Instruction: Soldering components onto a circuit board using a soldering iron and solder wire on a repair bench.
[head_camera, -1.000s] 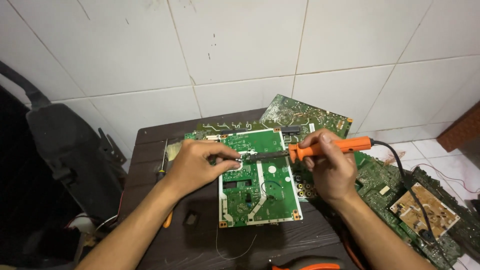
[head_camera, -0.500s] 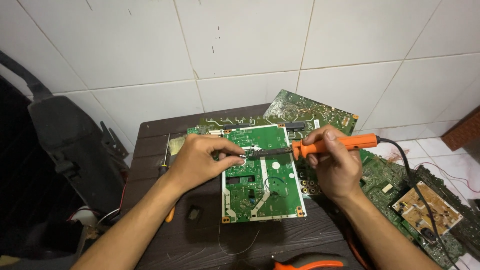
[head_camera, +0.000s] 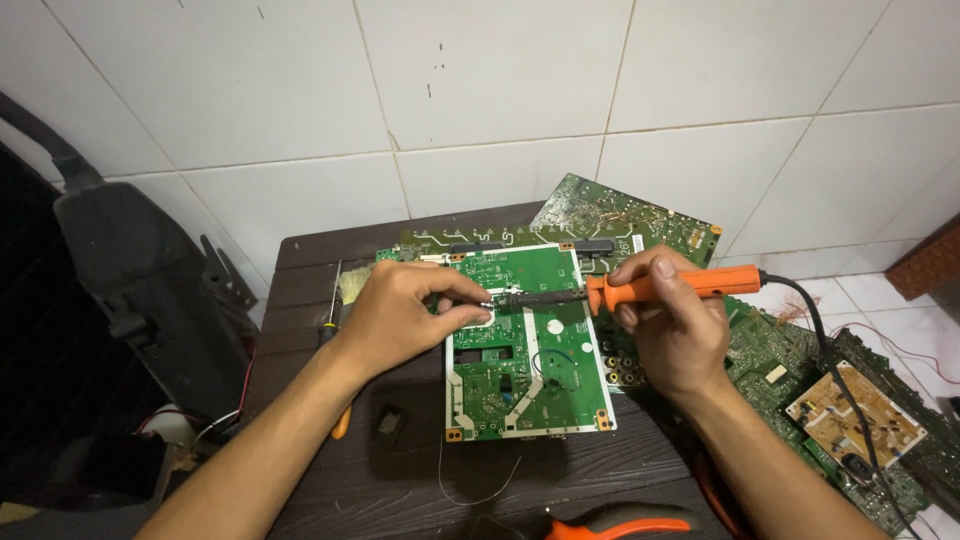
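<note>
Hands: left hand (head_camera: 400, 318) on circuit board (head_camera: 525, 350), right hand (head_camera: 670, 325) grips soldering iron (head_camera: 640, 290).

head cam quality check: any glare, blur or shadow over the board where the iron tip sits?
Head view: sharp overall, no motion blur on the left hand, right hand or soldering iron. Green circuit board evenly lit, no glare; soft shadow on the dark table under the left forearm. Wide-angle bending of tile lines near the edges.
</note>
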